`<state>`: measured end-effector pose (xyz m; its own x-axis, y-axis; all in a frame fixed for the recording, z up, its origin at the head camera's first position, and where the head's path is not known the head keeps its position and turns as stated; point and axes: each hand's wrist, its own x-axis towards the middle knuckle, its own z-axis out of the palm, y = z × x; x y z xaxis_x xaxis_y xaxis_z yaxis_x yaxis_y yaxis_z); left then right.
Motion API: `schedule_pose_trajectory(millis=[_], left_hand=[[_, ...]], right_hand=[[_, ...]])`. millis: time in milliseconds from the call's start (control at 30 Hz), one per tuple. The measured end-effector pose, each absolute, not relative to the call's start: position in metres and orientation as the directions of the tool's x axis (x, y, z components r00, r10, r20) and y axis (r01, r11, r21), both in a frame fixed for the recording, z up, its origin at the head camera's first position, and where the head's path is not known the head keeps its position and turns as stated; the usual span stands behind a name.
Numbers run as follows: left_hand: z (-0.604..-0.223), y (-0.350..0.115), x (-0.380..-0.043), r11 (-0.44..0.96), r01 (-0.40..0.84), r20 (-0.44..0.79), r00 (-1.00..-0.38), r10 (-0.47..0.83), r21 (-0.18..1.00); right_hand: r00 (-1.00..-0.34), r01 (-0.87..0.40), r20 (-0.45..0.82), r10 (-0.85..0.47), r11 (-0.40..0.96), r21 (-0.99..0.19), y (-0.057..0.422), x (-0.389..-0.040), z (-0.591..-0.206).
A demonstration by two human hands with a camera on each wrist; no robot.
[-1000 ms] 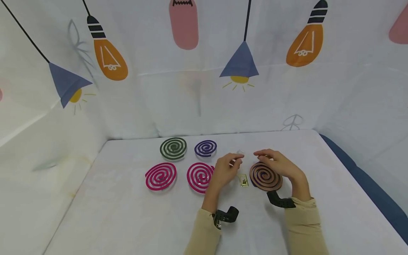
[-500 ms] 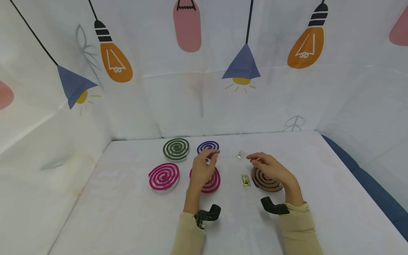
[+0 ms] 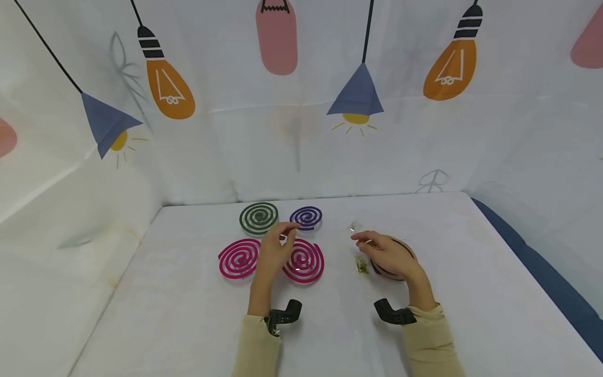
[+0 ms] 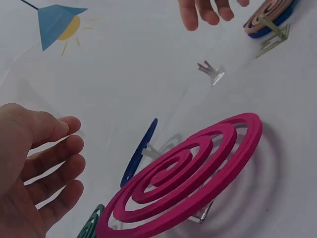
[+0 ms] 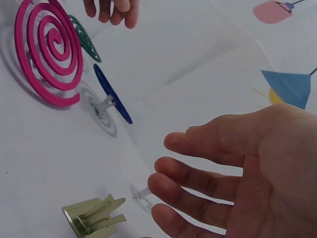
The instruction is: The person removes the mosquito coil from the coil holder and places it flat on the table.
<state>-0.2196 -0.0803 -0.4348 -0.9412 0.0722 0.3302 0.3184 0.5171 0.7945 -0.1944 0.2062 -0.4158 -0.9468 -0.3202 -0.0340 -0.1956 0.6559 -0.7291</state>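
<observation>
My left hand (image 3: 275, 251) hovers, fingers loosely bent and holding nothing, between two pink mosquito coils, the left one (image 3: 239, 258) and the right one (image 3: 301, 257). In the left wrist view the right pink coil (image 4: 158, 179) lies raised on a metal stand. My right hand (image 3: 388, 256), also holding nothing, is above the stacked brown and dark blue coils (image 3: 406, 245), partly hiding them. Beside its fingers are a gold-coloured metal stand (image 3: 361, 265) with upright prongs and, farther back, a silver stand (image 3: 355, 226).
Behind the pink coils are a green coil (image 3: 259, 218) and a blue coil (image 3: 306, 215); a stand shows under the blue coil (image 5: 113, 94) in the right wrist view. All rest on a white table (image 3: 165, 293) with a printed white cloth (image 3: 264, 152) behind it.
My left hand has moved left, away from the silver stand and across the right pink coil. The right hand has come slightly left and nearer, now covering more of the brown coils.
</observation>
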Motion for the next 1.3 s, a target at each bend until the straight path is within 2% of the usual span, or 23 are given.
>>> schedule_pose_trajectory(millis=[133,367,600,1300], left_hand=[[-0.433,-0.089,-0.218,0.541,0.304,0.295,-0.95,0.105,0.784],[-0.436,-0.102,-0.214,0.572,0.284,0.237,-0.959,0.157,0.77],[-0.44,-0.112,-0.21,0.569,0.208,0.133,-0.976,0.17,0.796],[-0.441,-0.125,-0.208,0.591,0.135,-0.028,-0.966,0.258,0.795]], right_hand=[[-0.946,-0.189,-0.045,-0.32,0.661,-0.726,0.2,-0.191,-0.417],[-0.913,-0.176,-0.063,-0.402,0.529,-0.83,0.18,-0.194,-0.423],[-0.871,-0.254,-0.019,-0.492,0.483,-0.838,0.163,-0.196,-0.431],[-0.863,-0.277,0.018,-0.504,0.444,-0.852,0.142,-0.194,-0.441]])
